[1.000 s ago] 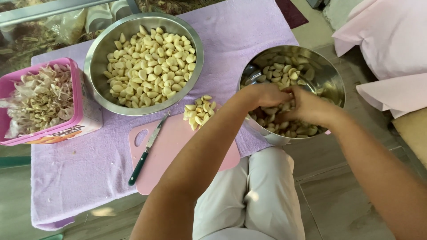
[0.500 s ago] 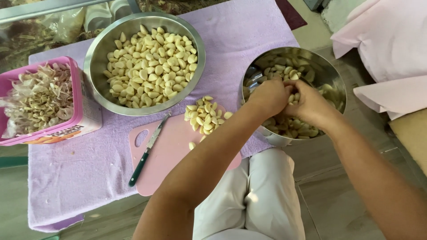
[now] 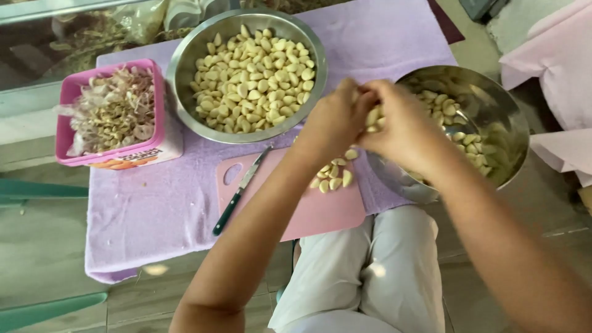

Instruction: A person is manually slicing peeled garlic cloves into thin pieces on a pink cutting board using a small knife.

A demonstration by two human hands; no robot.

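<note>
Lilac-clothed bench: left hand, right hand meet at 9 o'clock rim of steel bowl, fingers pinching one garlic clove. Clove looks light, firm, slippery; best pinched across middle.

Worktop: low, covered by a lilac cloth that hangs over its near edge. On the cloth: a large steel bowl of peeled garlic cloves at the far middle; a pink tub of garlic skins at the far left; a pink cutting board at the near edge, bearing a dark-handled knife and loose cloves. A second steel bowl sits at the right edge, apparently overhanging it.
</note>
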